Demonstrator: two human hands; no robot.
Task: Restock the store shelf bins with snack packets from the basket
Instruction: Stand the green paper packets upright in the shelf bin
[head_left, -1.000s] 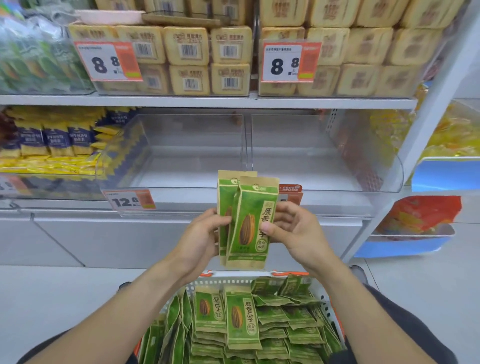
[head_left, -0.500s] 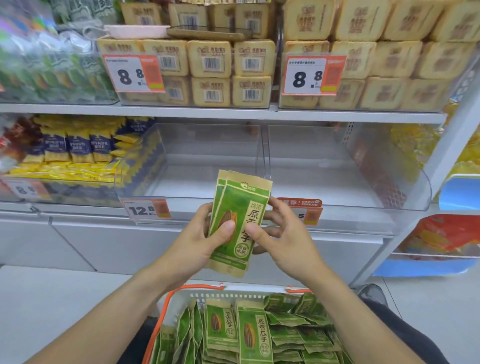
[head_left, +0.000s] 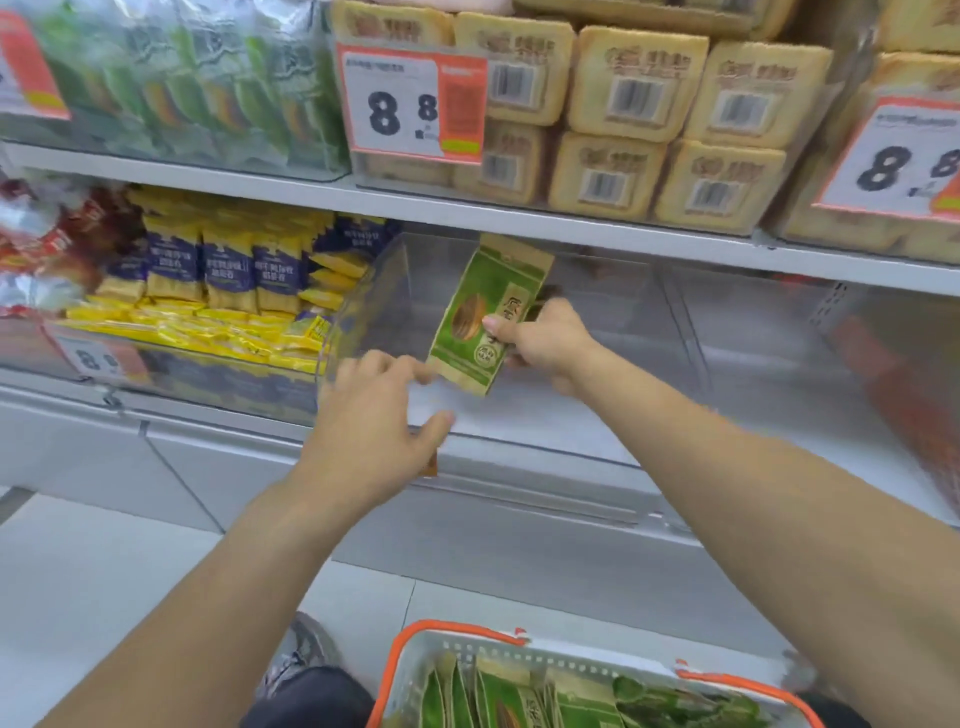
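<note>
Green packet (head_left: 483, 312) between right fingers (head_left: 496, 327) (pinched)

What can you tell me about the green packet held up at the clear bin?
The green and tan paper-look snack packet is flat and printed with a brown seed picture, a round seal and a column of characters. It tilts with its top leaning right, inside the clear plastic shelf bin. The right hand pinches its right edge; the left hand's fingertips are at its lower left corner.

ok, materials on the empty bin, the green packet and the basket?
Bin: clear rigid plastic, glossy; the shelf shows through its wall.
Green packet in the right hand: looks like kraft paper with a matte green print, tan edges; any inner lining can't be told.
Basket: pale perforated plastic with an orange rim.
</note>
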